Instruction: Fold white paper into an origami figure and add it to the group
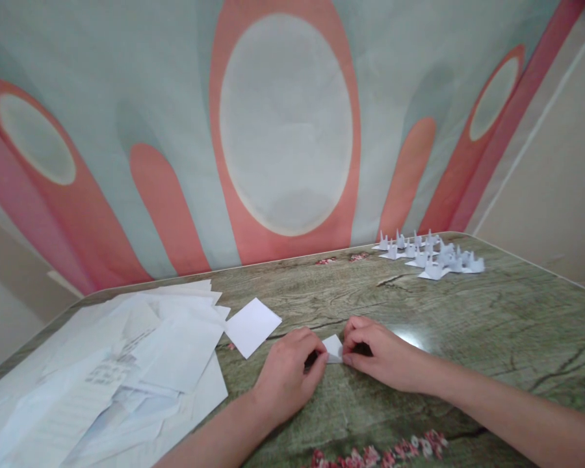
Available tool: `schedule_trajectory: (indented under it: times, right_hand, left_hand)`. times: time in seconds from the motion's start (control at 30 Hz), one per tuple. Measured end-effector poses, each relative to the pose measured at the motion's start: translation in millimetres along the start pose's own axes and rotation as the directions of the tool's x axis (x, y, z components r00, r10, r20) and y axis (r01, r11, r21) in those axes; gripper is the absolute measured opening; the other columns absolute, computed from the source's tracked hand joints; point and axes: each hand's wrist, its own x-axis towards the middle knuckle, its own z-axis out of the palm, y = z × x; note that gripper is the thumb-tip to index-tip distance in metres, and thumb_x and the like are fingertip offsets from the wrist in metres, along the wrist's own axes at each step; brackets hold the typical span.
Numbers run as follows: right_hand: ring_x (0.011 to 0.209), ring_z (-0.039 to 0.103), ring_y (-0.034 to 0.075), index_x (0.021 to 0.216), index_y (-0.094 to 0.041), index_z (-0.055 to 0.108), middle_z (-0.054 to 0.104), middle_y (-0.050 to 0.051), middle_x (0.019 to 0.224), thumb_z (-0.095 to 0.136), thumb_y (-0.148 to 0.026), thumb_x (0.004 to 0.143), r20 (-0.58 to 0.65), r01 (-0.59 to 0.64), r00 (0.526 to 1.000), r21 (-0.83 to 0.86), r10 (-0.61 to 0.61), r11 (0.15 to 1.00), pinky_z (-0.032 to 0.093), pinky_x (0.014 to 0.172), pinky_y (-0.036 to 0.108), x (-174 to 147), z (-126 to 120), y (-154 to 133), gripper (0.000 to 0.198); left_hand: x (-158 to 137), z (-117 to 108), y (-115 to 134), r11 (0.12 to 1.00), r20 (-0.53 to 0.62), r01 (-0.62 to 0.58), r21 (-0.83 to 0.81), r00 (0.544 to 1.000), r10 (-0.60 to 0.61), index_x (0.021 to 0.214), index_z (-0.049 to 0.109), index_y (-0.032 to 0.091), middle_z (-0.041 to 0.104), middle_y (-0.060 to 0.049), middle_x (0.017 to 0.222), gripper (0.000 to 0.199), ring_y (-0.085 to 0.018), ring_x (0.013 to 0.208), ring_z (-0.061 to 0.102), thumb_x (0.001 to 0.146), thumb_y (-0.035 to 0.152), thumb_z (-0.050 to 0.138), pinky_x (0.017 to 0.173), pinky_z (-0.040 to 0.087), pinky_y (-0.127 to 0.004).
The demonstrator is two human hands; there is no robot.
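Observation:
A small folded piece of white paper (333, 348) lies at the middle of the table between my two hands. My left hand (292, 364) pinches its left corner between thumb and fingers. At the right corner, my right hand (368, 351) grips the paper the same way, fingers curled. The fingers cover both ends of the paper, so only its middle shows, coming to a point at the top. Just beyond my left hand, a white paper square (254, 327) rests flat, turned like a diamond.
A large spread of loose white sheets (175, 351), some with print, covers the left side. Several folded paper cranes (433, 257) stand at the back right of the wood-patterned table (507, 338). A patterned backdrop (283, 240) rises behind the far edge.

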Motion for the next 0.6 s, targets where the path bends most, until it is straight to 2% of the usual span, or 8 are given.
schedule_trajectory:
  times: [0.13,0.3,0.47,0.6]
  right_hand:
    - [0.079,0.053,0.017,0.066,-0.018,0.061,0.057,0.002,0.078,0.058,-0.012,0.073,-0.015,0.003,1.000,-0.034,-0.003,0.999,0.040,0.076,0.031,1.8,1.7,-0.5,0.010]
    - [0.080,0.052,0.017,0.066,-0.018,0.060,0.056,0.002,0.079,0.057,-0.011,0.073,0.003,0.026,1.000,-0.045,-0.026,0.999,0.039,0.076,0.031,2.1,1.3,-0.3,0.011]
    - [0.081,0.052,0.016,0.068,-0.018,0.060,0.057,0.002,0.081,0.058,-0.011,0.073,0.036,0.053,0.998,-0.032,-0.052,0.998,0.040,0.077,0.031,2.2,-3.1,4.1,0.009]
    - [0.082,0.054,0.015,0.071,-0.018,0.060,0.057,0.002,0.086,0.057,-0.013,0.075,0.118,0.070,0.990,0.060,-0.076,0.996,0.042,0.076,0.029,4.2,-11.6,8.4,0.007]
  left_hand:
    - [-0.1,-0.2,2.3,0.998,-0.007,-0.010,0.058,1.000,0.010,0.096,0.056,0.020,0.060,-0.003,0.085,0.014,-0.018,0.081,0.055,0.085,0.023,0.048,0.073,0.041,-0.029]
    - [1.9,1.7,3.0,0.987,0.020,-0.019,0.160,1.000,0.016,0.079,0.058,0.019,0.058,-0.004,0.078,0.023,-0.018,0.077,0.054,0.090,0.025,0.040,0.069,0.040,-0.028]
    - [2.7,4.8,1.4,0.987,0.004,-0.015,0.159,1.000,0.014,0.076,0.057,0.018,0.057,-0.004,0.079,0.019,-0.018,0.077,0.054,0.088,0.023,0.042,0.069,0.041,-0.028]
    - [1.6,4.1,1.9,0.991,0.001,-0.034,0.130,0.999,0.034,0.075,0.057,0.018,0.057,-0.004,0.078,0.020,-0.017,0.075,0.054,0.088,0.022,0.042,0.067,0.042,-0.026]
